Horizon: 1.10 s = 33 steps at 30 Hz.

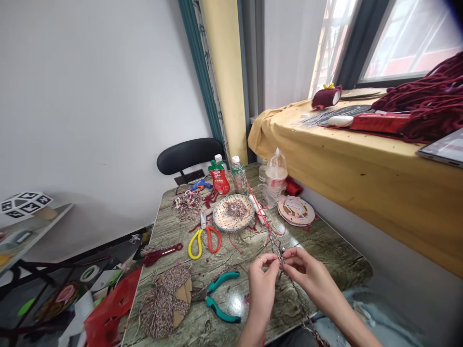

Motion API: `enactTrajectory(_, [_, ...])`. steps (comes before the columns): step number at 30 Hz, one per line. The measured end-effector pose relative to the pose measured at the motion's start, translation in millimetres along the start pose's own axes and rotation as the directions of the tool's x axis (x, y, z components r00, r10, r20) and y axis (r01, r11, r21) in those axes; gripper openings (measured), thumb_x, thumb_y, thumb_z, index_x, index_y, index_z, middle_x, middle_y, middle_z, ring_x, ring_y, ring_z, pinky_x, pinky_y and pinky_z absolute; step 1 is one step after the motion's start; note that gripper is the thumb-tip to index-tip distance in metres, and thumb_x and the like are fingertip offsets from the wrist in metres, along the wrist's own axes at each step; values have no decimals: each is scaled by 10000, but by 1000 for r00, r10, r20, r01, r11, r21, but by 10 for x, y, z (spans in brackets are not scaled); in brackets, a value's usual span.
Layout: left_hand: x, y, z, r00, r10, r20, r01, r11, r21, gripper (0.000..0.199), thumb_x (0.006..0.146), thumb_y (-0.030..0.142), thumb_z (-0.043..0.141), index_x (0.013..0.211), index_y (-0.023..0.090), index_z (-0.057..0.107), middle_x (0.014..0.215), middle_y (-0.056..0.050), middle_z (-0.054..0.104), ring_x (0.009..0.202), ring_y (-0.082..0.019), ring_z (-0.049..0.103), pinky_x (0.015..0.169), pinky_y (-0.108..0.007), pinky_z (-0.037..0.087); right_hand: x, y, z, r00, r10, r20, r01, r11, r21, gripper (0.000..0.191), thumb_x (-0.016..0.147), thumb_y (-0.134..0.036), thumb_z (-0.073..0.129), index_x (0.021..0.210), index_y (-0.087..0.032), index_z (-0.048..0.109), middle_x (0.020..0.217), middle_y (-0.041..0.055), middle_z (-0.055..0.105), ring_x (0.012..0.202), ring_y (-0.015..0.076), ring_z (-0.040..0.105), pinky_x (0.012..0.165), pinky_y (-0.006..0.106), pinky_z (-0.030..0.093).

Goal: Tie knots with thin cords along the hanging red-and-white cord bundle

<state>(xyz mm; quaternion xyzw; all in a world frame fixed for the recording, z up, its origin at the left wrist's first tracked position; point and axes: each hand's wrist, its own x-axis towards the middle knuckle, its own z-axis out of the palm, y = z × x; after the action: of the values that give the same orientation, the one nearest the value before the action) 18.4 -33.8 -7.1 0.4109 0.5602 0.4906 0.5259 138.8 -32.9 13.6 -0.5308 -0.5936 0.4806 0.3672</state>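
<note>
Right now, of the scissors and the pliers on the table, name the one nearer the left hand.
The teal-handled pliers, which lie close to the left hand; the yellow-and-red-handled scissors lie farther back.

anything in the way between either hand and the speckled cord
Nothing visible: the left hand and the right hand both pinch the speckled cord. The teal-handled pliers lie apart, left of the left hand.
</note>
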Motion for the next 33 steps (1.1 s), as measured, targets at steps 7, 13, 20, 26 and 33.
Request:
enactTrajectory(7, [26,48,-12,983,-145,116,164,971,-174,277,551,319,683,732,114,640,683,-53,635,634,-146,559,573,-229,433,-37,-138,-49,998,-56,42,62,985,-159,110,776,-246,405,876,-215,369,680,-9,640,642,148,567,580,242,398])
enactTrajectory(13, [29,63,0,986,-117,119,142,963,-231,207,535,259,690,665,113,622,621,-30,598,587,-119,526,552,-213,411,-27,-169,0,999,-45,16,48,955,-292,197,710,-148,377,886,-222,326,609,-43,599,521,127,501,514,224,364])
enactTrajectory(20, [-13,86,17,981,-109,161,155,940,-304,217,568,293,677,670,115,609,671,-39,597,649,-131,540,621,-232,430,-43,-103,23,997,-65,-48,44,936,-348,147,734,-186,383,853,-239,316,597,-48,603,536,142,534,528,222,382])
enactTrajectory(26, [7,54,37,981,-143,130,179,929,-325,242,516,270,713,665,119,598,650,-26,594,619,-120,535,609,-227,427,-72,-121,-1,995,-99,-27,84,933,-350,111,778,-194,348,847,-248,281,684,-23,629,559,145,551,537,221,384])
enactTrajectory(33, [42,17,34,998,-12,65,23,985,-171,111,575,176,632,661,127,580,656,-29,585,647,-137,531,635,-246,421,-82,-132,36,997,-77,-28,58,905,-422,93,783,-196,331,815,-247,260,770,25,602,649,163,557,608,250,393])
